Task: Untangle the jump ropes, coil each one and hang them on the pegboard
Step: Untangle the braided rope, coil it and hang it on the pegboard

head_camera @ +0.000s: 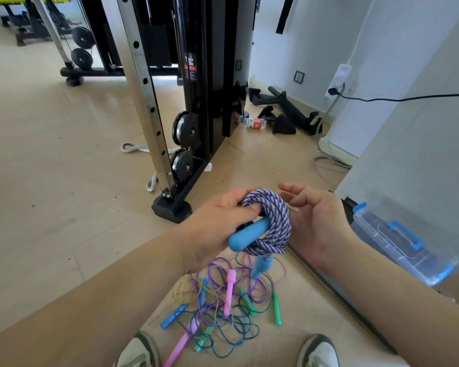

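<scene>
My left hand [217, 221] grips a coiled blue-and-white braided jump rope [272, 221] together with one of its blue handles [245, 234]. The rope's second blue handle [261, 264] dangles below the coil. My right hand [313, 215] sits just right of the coil with fingers relaxed, holding nothing. On the floor between my shoes lies a tangle of thin jump ropes [223, 311] with pink [229, 292], green [276, 308] and blue [174, 316] handles. No pegboard is in view.
A black cable machine [202, 88] with a steel upright [146, 102] stands ahead. A clear plastic box with blue latches [400, 242] sits at right beside a white cabinet [408, 154]. A bottle [255, 123] and black bar attachments [289, 112] lie by the wall.
</scene>
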### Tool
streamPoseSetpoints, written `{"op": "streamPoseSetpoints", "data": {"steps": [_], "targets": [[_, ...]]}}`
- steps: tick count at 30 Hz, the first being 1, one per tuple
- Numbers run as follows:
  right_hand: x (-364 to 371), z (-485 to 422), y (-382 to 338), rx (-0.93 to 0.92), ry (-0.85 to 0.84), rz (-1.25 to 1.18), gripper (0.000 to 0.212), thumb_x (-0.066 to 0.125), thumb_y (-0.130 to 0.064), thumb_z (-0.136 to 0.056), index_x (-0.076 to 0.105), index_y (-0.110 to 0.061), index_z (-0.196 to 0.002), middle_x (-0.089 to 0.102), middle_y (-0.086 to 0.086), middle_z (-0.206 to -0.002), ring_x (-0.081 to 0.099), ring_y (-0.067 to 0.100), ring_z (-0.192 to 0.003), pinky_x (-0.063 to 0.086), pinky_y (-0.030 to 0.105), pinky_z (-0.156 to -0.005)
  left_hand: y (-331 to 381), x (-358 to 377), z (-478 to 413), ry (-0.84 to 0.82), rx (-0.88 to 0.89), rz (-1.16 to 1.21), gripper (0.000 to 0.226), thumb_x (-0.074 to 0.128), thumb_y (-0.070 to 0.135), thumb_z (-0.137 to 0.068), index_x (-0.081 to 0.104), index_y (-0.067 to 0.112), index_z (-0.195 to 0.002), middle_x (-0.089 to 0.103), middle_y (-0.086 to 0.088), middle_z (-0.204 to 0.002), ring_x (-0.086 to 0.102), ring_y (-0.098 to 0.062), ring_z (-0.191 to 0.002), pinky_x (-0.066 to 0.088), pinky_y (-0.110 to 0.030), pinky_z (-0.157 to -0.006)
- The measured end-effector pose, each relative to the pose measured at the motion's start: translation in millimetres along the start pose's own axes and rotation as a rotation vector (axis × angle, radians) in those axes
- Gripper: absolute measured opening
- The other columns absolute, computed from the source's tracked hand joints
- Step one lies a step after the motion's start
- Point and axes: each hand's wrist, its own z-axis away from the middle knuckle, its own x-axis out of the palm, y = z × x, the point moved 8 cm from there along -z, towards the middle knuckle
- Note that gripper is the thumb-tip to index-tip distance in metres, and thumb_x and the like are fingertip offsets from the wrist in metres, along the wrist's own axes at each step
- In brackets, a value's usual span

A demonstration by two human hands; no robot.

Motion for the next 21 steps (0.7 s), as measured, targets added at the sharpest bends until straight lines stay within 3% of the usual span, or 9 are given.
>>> {"op": "streamPoseSetpoints", "data": {"steps": [3,5,7,10,11,13,15,18,21], "targets": [[2,2,14,0.14,-0.023,0.031,0.067,0.071,-0.028,-0.082,0.057,0.002,-0.14,0.061,0.022,-0.127,0.062,0.038,-0.109,0.047,0.054,-0.108,10,1,2,0.095,0.151,-0.199,0.03,0.045,0.012,-0.109,0.062,0.024,-0.131,0.071,-0.007,-0.122,0.067,-0.012,-0.106,0.056,-0.034,-0.098],[12,6,16,0.14,-0.117,0.192,0.065,0.069,-0.05,-0.09,0.063,-0.005,-0.136,0.061,0.025,-0.14,0.061,0.042,-0.126,0.042,0.06,-0.115,17,-5,2,0.196,0.257,-0.346,0.031,0.045,0.015,-0.108,0.061,0.031,-0.13,0.069,0.002,-0.12,0.066,-0.01,-0.112,0.053,-0.038,-0.104],[25,12,8,0.067,-0.236,0.309,0.059,0.066,-0.059,-0.093,0.069,-0.012,-0.129,0.064,0.023,-0.136,0.061,0.041,-0.128,0.045,0.057,-0.113,19,-9,1,0.24,0.314,-0.434,0.033,0.045,0.016,-0.108,0.06,0.036,-0.13,0.064,0.004,-0.125,0.063,-0.011,-0.115,0.053,-0.034,-0.101],[28,18,-13,-0.102,-0.228,0.319,0.037,0.081,-0.044,-0.078,0.078,-0.021,-0.107,0.074,0.009,-0.107,0.073,0.02,-0.095,0.057,0.038,-0.087,14,-3,1,0.209,0.344,-0.492,0.038,0.046,0.012,-0.107,0.06,0.045,-0.121,0.058,0.005,-0.122,0.064,-0.009,-0.107,0.057,-0.027,-0.087],[25,18,-19,-0.14,-0.205,0.279,0.051,0.091,-0.032,-0.069,0.074,-0.017,-0.114,0.071,0.009,-0.111,0.073,0.016,-0.094,0.058,0.032,-0.082,12,-2,2,0.213,0.352,-0.541,0.038,0.047,0.012,-0.107,0.059,0.044,-0.122,0.057,0.006,-0.122,0.062,-0.005,-0.108,0.055,-0.026,-0.091],[17,13,-19,-0.151,-0.149,0.242,0.073,0.091,-0.005,-0.06,0.066,-0.01,-0.129,0.062,0.011,-0.124,0.074,0.011,-0.096,0.058,0.024,-0.08,12,-2,1,0.236,0.379,-0.598,0.035,0.047,0.01,-0.107,0.058,0.035,-0.128,0.055,0.006,-0.122,0.059,-0.001,-0.111,0.051,-0.025,-0.099],[13,10,-13,-0.121,-0.131,0.261,0.078,0.088,0.006,-0.061,0.063,-0.009,-0.133,0.057,0.017,-0.137,0.075,0.015,-0.102,0.06,0.031,-0.088,14,-3,1,0.244,0.378,-0.519,0.032,0.047,0.009,-0.107,0.059,0.029,-0.128,0.056,0.002,-0.123,0.061,-0.006,-0.109,0.054,-0.027,-0.094],[22,13,1,-0.092,-0.249,0.428,0.062,0.088,-0.007,-0.07,0.066,-0.006,-0.128,0.064,0.029,-0.132,0.069,0.033,-0.114,0.049,0.057,-0.109,22,-3,6,0.258,0.42,-0.506,0.034,0.047,0.006,-0.105,0.059,0.024,-0.131,0.058,0.001,-0.123,0.06,-0.008,-0.11,0.052,-0.024,-0.093],[22,15,3,-0.114,-0.295,0.52,0.051,0.085,-0.01,-0.076,0.07,-0.007,-0.124,0.071,0.027,-0.123,0.068,0.038,-0.118,0.047,0.059,-0.111,26,-2,8,0.261,0.466,-0.565,0.035,0.048,0.006,-0.105,0.058,0.022,-0.134,0.057,0.004,-0.124,0.057,-0.006,-0.115,0.05,-0.027,-0.101]]}}
